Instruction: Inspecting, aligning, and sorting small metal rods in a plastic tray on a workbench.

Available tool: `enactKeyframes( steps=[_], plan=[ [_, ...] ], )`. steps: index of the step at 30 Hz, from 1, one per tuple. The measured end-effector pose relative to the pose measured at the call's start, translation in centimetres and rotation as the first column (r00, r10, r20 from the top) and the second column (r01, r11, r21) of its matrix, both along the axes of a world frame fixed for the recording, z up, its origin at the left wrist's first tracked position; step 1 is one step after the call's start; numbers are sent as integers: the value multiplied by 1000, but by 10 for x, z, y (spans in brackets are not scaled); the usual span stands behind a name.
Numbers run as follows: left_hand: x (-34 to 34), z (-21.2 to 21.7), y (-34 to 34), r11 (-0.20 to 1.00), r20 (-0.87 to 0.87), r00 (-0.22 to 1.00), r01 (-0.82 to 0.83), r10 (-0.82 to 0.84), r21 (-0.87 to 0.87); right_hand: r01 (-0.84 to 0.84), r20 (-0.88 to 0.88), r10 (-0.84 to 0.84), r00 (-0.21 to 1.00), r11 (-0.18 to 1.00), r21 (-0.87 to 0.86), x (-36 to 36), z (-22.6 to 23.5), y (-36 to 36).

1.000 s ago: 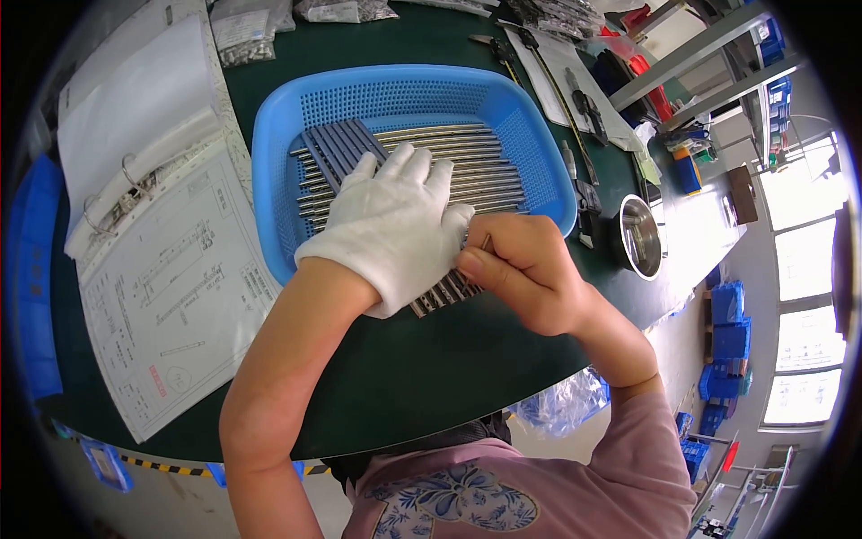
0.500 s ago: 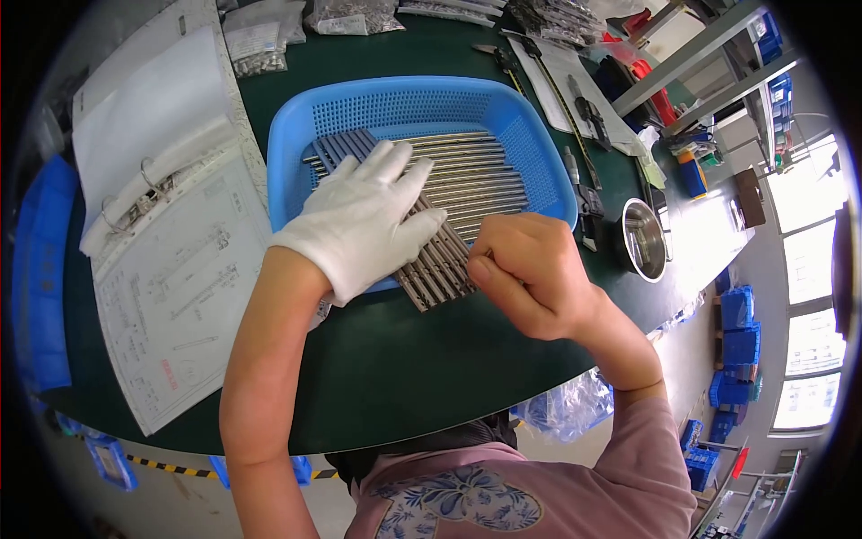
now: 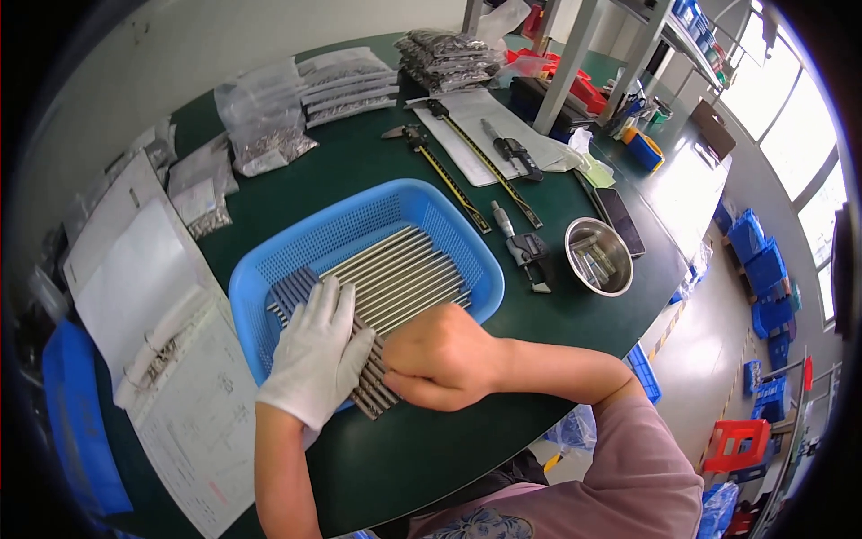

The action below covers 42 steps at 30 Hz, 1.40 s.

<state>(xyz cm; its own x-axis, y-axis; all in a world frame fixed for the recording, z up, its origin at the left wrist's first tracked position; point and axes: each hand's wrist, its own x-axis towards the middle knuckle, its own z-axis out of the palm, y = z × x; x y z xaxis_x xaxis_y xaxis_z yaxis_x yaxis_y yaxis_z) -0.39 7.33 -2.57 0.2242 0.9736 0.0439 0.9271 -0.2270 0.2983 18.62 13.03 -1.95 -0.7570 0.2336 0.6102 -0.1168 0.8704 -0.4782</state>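
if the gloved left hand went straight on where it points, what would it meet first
The left hand would likely meet the far wall of the blue basket, past the dark rods; its height is hard to judge.

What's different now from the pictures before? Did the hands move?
The view swung, so everything sits differently in the picture. Since the first picture, the gloved left hand slid left, showing more of the near ends of the grey rods. The right hand is still curled beside them; I can't tell whether it holds anything. The blue basket and steel bowl stayed put.
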Motion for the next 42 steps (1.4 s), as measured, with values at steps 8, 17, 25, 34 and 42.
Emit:
enactKeyframes(
  steps=[8,17,25,34,42],
  plan=[
    [0,8,0,993,-22,1000,-15,12,-120,-8,-39,5,999,997,-78,-1,-9,0],
    [1,8,-3,992,-3,1000,-13,13,-123,-16,-33,13,999,995,-98,-1,-10,-4],
    [1,3,0,999,39,999,5,-7,40,-35,42,40,998,992,-125,0,5,2],
    [9,4,-3,998,3,998,-70,70,0,6,102,8,995,990,-142,1,2,1],
    [14,3,-1,996,8,996,-84,84,-31,47,139,-32,990,994,-101,2,12,-1]
  ],
)
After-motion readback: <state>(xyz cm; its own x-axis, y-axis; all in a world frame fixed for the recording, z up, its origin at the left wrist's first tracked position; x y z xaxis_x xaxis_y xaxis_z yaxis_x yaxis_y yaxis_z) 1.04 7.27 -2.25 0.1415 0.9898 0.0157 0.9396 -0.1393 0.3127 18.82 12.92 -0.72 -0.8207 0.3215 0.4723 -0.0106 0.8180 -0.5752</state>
